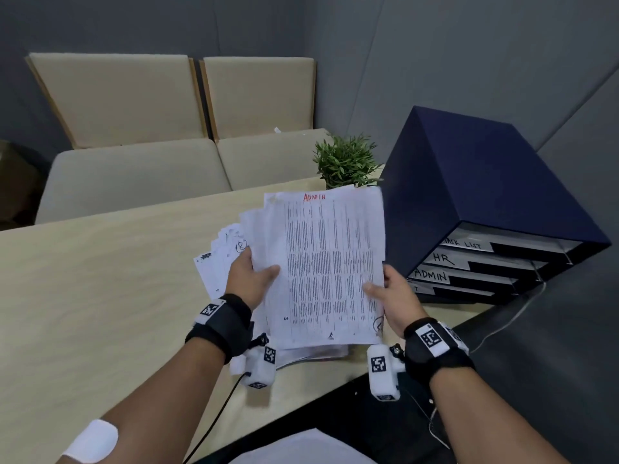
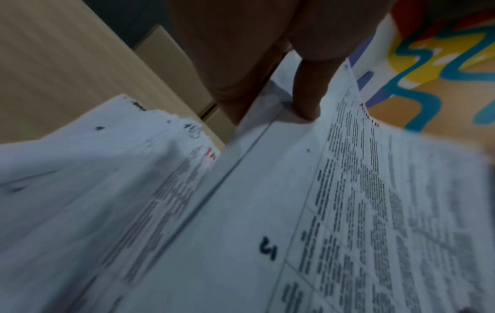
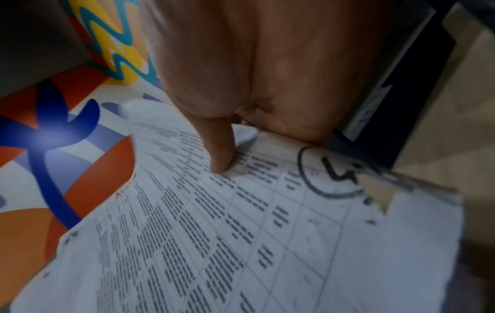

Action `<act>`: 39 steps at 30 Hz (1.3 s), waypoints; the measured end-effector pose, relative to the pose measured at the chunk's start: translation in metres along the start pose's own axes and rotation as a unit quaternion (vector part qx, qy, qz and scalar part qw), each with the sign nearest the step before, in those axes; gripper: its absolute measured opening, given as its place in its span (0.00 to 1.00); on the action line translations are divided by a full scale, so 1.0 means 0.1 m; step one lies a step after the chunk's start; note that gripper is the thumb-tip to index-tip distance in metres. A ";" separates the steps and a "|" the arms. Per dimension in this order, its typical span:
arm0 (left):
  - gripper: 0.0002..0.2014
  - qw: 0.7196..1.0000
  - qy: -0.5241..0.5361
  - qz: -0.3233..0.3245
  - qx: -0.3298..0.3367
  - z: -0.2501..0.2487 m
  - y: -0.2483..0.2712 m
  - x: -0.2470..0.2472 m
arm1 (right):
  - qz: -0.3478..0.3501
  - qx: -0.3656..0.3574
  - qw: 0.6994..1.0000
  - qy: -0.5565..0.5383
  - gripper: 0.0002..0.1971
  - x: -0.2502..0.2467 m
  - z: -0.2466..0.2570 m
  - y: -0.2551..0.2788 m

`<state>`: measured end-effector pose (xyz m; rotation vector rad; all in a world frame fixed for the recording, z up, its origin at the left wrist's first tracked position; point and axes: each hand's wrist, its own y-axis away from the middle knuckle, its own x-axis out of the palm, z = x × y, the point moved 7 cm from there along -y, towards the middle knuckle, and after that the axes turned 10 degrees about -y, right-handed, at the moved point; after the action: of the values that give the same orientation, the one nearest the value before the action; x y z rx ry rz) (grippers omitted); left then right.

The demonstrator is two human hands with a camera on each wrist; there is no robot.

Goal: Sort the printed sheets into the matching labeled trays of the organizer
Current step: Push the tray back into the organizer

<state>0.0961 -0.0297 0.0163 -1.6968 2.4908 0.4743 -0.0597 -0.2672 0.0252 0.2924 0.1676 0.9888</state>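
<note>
A printed sheet (image 1: 330, 262) headed ADMIN in red is held up over the table, on top of a thick stack of sheets (image 1: 231, 252). My left hand (image 1: 253, 274) grips the stack at its left edge, thumb on the front. My right hand (image 1: 390, 293) pinches the ADMIN sheet's right edge, thumb (image 3: 219, 152) pressed on the print. In the left wrist view the left thumb (image 2: 308, 97) lies on the paper (image 2: 241, 233). The dark blue organizer (image 1: 475, 195) stands to the right, with trays labeled TASK LIST (image 1: 465, 244), HR (image 1: 443, 257) and ADMIN (image 1: 430, 274); a lower label is partly hidden.
A small green plant (image 1: 346, 160) stands behind the sheets, beside the organizer. The light wooden table (image 1: 100, 279) stretches to the left. Beige cushioned seats (image 1: 134, 175) sit beyond it. A thin cable (image 1: 502, 323) runs off the table's right corner.
</note>
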 end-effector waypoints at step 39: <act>0.10 0.980 -0.071 0.176 -0.064 -0.04 0.56 1.54 | -0.075 0.081 0.994 -0.001 0.11 -1.47 -0.58 0.44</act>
<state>-0.0138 -0.1499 -0.0067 -1.2044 2.7082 0.7711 -0.1903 -0.3586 -0.0146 0.4224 0.2652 0.8281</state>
